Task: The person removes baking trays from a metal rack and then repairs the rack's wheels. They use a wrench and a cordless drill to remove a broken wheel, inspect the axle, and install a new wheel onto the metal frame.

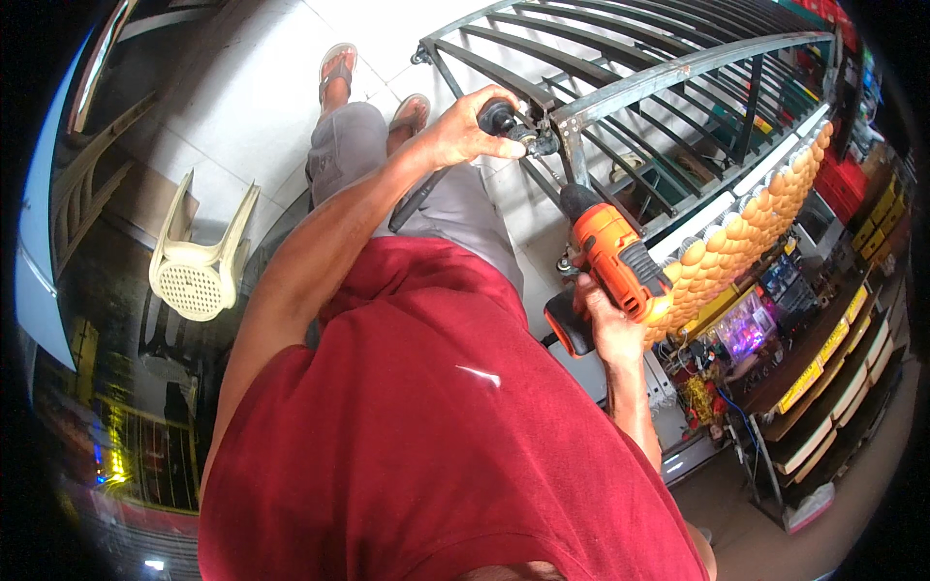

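Observation:
My left hand [463, 134] is closed round a black caster wheel [498, 117] at the near corner of a dark metal rack [620, 92]. Its thumb rests by the caster's metal fork. In my right hand [612, 324] is an orange and black cordless drill [620, 257], gripped by its handle. The drill's chuck [578, 200] faces up and left, with a thin bit reaching towards the caster and the rack's corner. Whether the bit's tip touches anything is too small to tell. Another caster [420, 54] shows at the rack's far left corner.
A cream plastic chair [199, 276] stands at the left on white floor tiles [262, 77]. A scalloped row of orange discs [746, 242] runs along the rack's right side. Shelves with stacked goods [823, 387] stand at the right. My sandalled foot [337, 73] is ahead.

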`<action>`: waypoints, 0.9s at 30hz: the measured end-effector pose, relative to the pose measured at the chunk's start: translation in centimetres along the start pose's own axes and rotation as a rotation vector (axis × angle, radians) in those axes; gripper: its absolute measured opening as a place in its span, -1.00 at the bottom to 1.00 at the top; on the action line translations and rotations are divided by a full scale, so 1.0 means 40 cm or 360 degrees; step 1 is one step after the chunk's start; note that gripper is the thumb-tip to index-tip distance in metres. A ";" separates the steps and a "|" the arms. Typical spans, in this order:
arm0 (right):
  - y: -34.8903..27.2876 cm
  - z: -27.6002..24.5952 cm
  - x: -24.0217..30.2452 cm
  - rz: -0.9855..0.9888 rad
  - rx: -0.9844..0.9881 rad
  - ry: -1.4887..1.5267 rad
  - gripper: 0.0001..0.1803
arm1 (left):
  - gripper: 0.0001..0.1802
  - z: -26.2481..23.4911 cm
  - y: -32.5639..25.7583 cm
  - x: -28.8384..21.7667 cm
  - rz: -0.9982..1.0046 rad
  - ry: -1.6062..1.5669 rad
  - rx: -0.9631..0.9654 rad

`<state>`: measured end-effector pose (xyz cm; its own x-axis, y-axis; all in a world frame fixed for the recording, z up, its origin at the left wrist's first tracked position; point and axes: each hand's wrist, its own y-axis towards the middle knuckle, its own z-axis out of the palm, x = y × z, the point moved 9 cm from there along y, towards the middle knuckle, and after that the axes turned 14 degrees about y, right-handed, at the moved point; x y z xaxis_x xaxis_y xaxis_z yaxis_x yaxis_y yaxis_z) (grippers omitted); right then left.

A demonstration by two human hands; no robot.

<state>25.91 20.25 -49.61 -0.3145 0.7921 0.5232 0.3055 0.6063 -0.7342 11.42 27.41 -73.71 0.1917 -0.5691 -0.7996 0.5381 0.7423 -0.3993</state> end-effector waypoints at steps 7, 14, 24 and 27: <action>0.002 0.028 -0.022 0.0253 0.0009 0.0677 -0.66 | -0.36 -0.002 0.002 0.007 0.0105 0.0017 -0.0001; -0.026 0.066 -0.023 0.0384 -0.0133 0.1064 -0.66 | -0.35 -0.003 0.015 0.015 0.0328 0.0107 -0.0099; -0.014 0.076 -0.032 0.0540 -0.0133 0.1039 -0.64 | -0.31 0.001 0.032 0.014 0.0233 0.0117 -0.0019; -0.002 0.077 -0.048 0.0672 -0.0134 0.1106 -0.66 | -0.29 0.004 0.036 0.019 0.0303 0.0146 -0.0058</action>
<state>23.71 18.46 -51.89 0.4627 0.8015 0.3788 0.3489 0.2282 -0.9090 12.47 28.01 -74.82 0.2107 -0.3838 -0.8991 0.4690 0.8466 -0.2515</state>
